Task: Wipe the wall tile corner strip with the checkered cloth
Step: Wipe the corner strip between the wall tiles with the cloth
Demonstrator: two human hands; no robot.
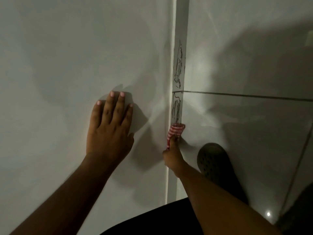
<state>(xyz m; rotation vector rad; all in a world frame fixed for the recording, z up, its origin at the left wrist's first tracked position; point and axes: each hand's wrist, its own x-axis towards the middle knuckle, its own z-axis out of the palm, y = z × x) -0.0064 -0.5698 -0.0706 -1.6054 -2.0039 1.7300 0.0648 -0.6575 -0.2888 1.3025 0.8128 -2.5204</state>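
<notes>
A narrow pale corner strip (181,28) runs vertically between two wall faces, with dark scribble marks (178,68) along its middle. My right hand (172,158) is shut on a red-and-white checkered cloth (175,131) and presses it against the strip just below the lowest scribbles. My left hand (110,126) lies flat on the plain left wall (67,56), fingers spread, holding nothing.
The right wall face is glossy tile (245,65) with a horizontal grout line (245,95). A dark perforated clog (215,163) on a foot stands on the tiled floor (271,150) close to the corner. Dark clothing (152,221) fills the bottom edge.
</notes>
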